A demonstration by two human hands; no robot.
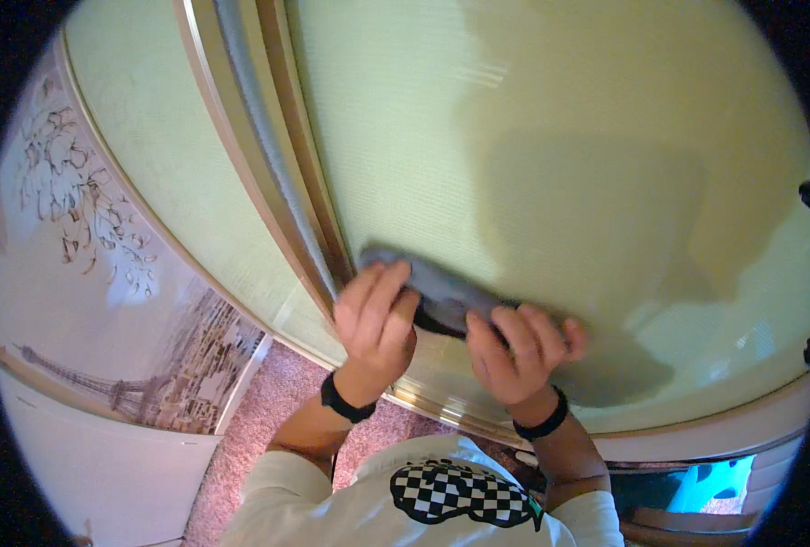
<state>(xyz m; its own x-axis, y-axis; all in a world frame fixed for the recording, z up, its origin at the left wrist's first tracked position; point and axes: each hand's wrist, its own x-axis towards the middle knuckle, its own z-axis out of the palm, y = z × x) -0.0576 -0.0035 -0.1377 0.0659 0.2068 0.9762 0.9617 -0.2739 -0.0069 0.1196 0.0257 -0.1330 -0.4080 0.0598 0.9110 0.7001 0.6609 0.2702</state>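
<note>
In front of a pale yellow-green door panel (405,164), a long dark grey thing (455,290) with rounded ends and a black underside is held at a slant. It is shaped like a glasses case, but blur hides its exact kind. My left hand (375,319) grips its upper left end, fingers bent over the top. Lower down, my right hand (519,354) has its fingers curled at the other end. Both wrists wear black bands. Whether the grey thing touches the panel, I cannot tell.
Left of the panel runs a brown upright frame (309,173) with a grey fuzzy strip (273,150). A panel printed with a tower and flowers (104,301) stands farther left, above a white cabinet (113,465). Pink carpet (263,401) lies below. A light blue item (710,483) is at lower right.
</note>
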